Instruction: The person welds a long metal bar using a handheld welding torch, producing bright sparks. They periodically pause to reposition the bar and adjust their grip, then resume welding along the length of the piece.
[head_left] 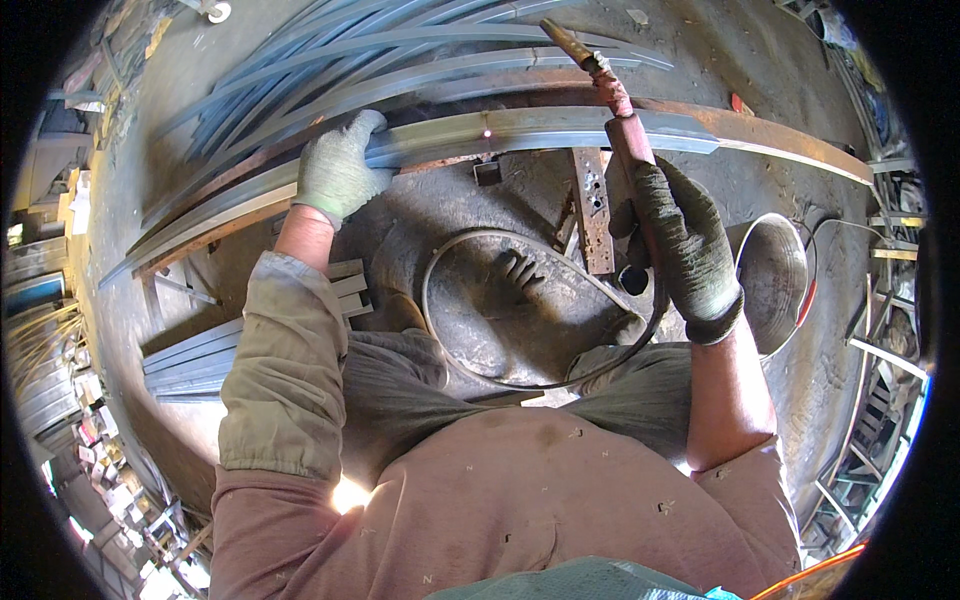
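Workshop floor; left fingers [345, 150] flat on steel bar [520, 128], right fingers [668, 225] clenched around torch [612, 95].

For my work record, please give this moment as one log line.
left hand: gloved, pressing on steel bar | right hand: gloved, gripping torch | glowing spot on bar | hose looped below

Steel bar [520, 128]: runs across the upper centre of the frame, over a rusty beam [790, 140].
Left hand [338, 168]: on the bar, centre left.
Right hand [685, 245]: right of centre, around the welding torch [612, 100].
Bar stack [400, 50]: above the bar.
Cable loop [520, 300]: centre, below the bar.
Metal bowl [775, 275]: right of the right hand.
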